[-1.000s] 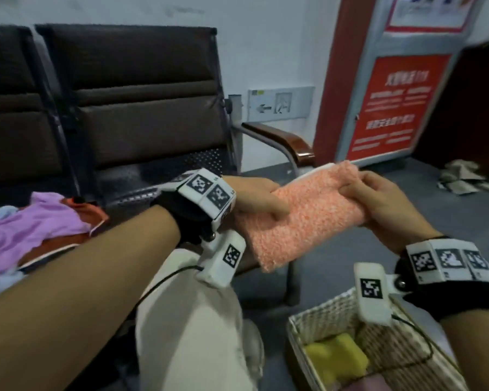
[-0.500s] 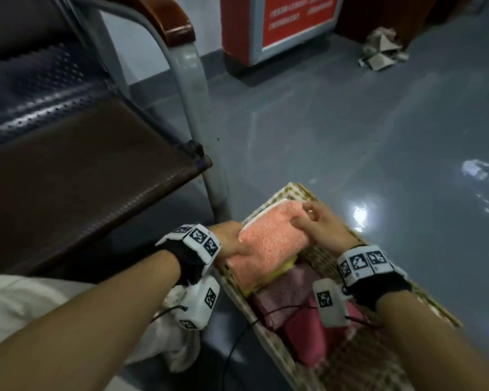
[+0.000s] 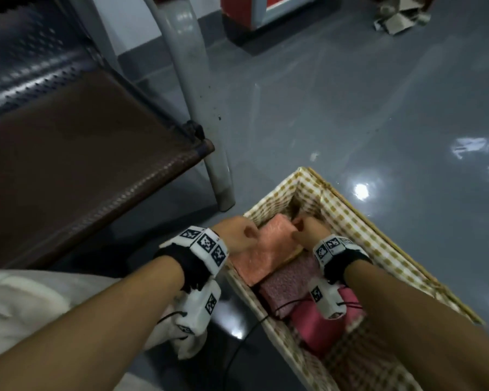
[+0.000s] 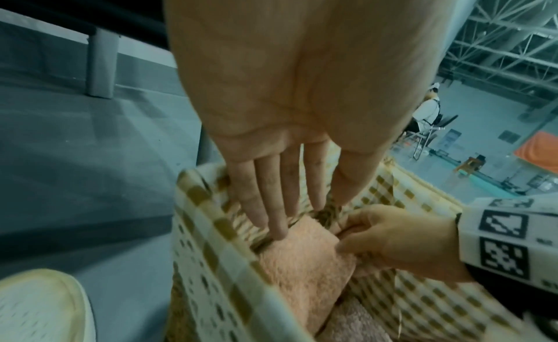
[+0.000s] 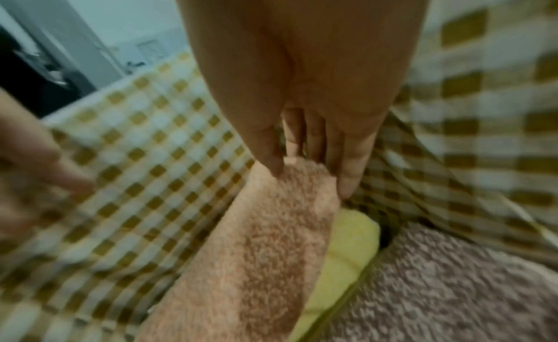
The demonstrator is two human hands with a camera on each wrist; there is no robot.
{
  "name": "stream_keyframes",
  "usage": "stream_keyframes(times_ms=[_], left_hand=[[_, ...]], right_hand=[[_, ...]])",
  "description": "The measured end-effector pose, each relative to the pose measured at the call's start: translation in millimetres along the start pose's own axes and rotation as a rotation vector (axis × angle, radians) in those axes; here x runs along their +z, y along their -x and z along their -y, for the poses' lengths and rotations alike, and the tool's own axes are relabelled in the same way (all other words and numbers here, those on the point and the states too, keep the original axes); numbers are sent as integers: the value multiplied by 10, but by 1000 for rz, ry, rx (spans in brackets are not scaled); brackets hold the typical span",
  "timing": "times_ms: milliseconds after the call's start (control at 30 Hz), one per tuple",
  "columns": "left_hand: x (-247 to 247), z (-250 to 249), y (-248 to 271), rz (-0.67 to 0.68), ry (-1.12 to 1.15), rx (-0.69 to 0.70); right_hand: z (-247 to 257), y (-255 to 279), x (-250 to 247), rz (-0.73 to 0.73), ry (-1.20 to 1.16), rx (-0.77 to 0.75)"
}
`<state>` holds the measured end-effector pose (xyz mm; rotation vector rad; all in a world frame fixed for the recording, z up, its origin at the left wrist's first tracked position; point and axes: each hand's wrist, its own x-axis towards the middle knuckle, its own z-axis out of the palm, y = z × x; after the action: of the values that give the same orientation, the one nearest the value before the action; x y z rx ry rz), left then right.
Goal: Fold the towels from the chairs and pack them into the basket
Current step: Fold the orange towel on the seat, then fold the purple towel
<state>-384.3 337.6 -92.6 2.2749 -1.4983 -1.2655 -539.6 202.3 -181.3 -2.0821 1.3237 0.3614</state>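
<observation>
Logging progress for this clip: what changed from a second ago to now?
The folded orange towel went from chest height by the chairs down into the basket, onto the yellow towel. The left hand now presses it with straight fingers; the right hand keeps pinching its far corner. The pink towels haven't moved.

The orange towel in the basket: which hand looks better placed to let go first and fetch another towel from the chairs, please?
Probably the left hand: its straight fingers only touch the orange towel, and it is nearer the chair. The right hand grips the towel's far corner inside the basket.
</observation>
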Motion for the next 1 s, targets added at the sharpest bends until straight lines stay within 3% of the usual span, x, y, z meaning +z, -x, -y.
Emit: stream_keyframes(times_ms=[133, 300, 467, 633, 800, 1000], left_hand=[[-275, 16, 326, -145, 153, 3], [-737, -2, 881, -308, 284, 21], [-1392, 136, 1701, -707, 253, 47], [-1941, 500, 2517, -946, 470, 96], [-2220, 1258, 3244, -1110, 517, 38], [-2129, 2450, 3821, -1226, 556, -148]], right_hand=[[162, 282, -268, 0, 159, -113], [688, 770, -735, -121, 113, -390], [1769, 1209, -1212, -182, 171, -668], [3043, 1622, -1458, -262, 248, -934], [4318, 1943, -1319, -232, 445, -1127], [5516, 2152, -590, -74, 628, -1286]])
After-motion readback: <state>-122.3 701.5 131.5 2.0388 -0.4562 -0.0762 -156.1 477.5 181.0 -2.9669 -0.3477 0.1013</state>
